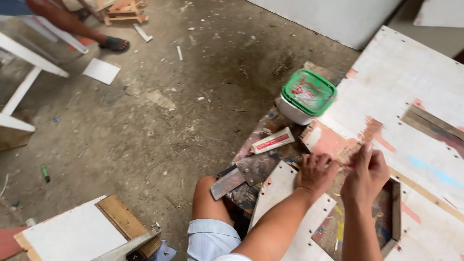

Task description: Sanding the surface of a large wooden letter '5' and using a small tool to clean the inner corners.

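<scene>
Both the left hand [316, 173] and right hand [366, 169] had fingers pinched together on a small, light, stiff-looking scrap [346, 158] above the painted board [406, 82], best gripped by its edges.

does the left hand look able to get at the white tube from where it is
Probably yes: the left hand is on the white board, and the white tube lies uncovered just up and left of it, with nothing between them.

A single head-worn camera looks steeply down from close above the left hand [316, 174] and right hand [366, 173], which sit low and right of centre. Dusty grey concrete floor [159, 121] stretches away beyond them, to their left.
</scene>
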